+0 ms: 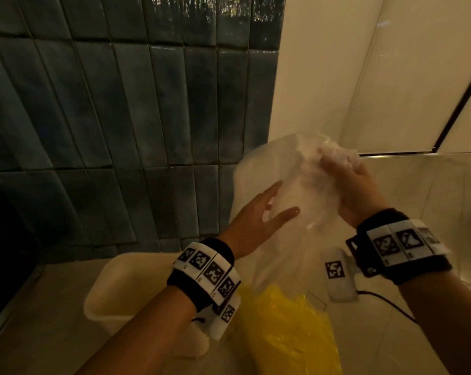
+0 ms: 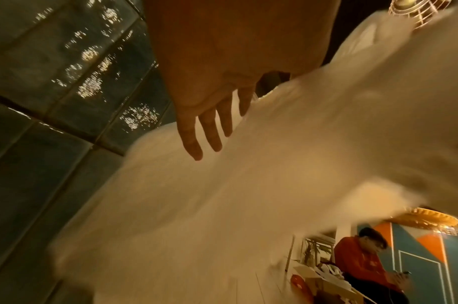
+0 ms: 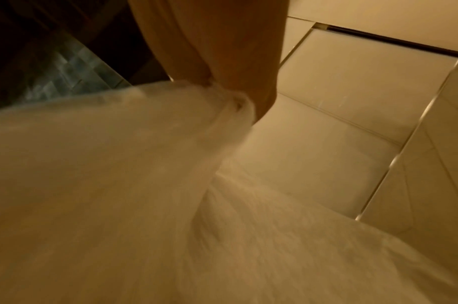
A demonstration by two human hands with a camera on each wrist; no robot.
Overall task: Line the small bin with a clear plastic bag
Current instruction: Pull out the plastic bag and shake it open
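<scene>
Right hand [image 1: 356, 185] clutches the bunched bag [image 1: 291, 185] up above the bin [image 1: 112, 288], left hand [image 1: 256, 215] slack-fingered against its side, so she's shaking it open, and next I'd say needs its mouth found and spread.

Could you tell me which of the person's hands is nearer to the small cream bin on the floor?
Left. The left hand hangs above the bin with straight fingers against the clear bag. The right hand grips the bag's bunched top farther right, away from the bin.
</scene>
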